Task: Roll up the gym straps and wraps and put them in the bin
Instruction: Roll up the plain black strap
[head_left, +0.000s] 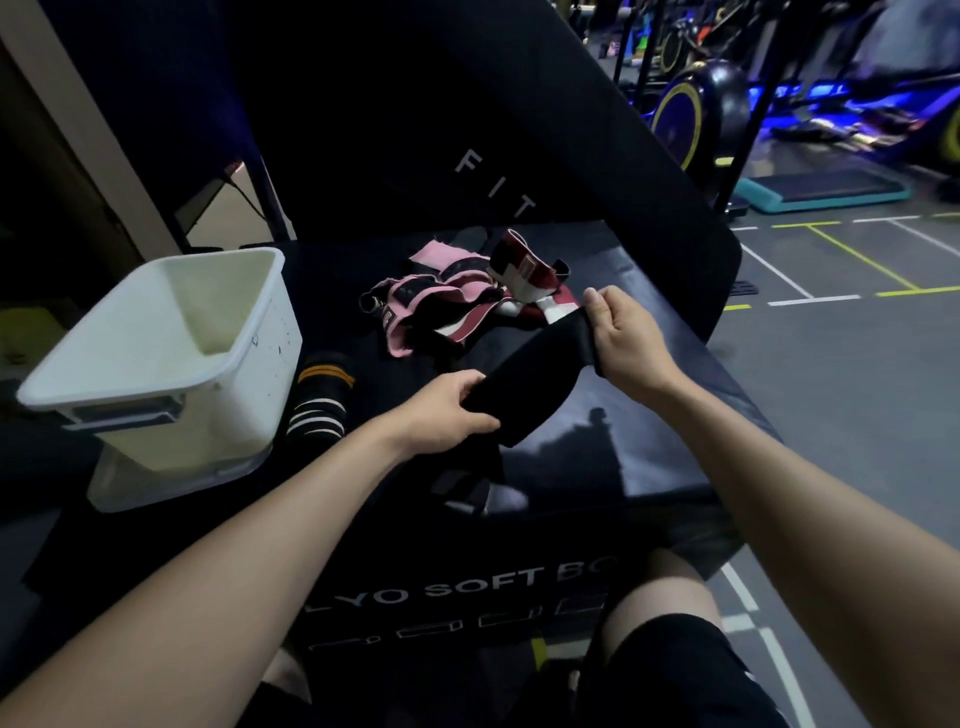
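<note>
Both hands are holding the black wrap (524, 379) above the black soft box (649, 441): left hand (447, 410) fingers curling round its near end, right hand (623, 332) pinching the far end. The white bin (156, 353) is sitting left, pink and red straps (457, 301) lying behind.

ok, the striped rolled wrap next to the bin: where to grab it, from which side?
Grip the striped wrap across its rolled middle, coming from above and from its right. The white bin stands close on its left, so that side looks blocked. It lies as a compact roll on the black box, so fingers can probably close across its width. Both hands are busy with the black strap.
</note>
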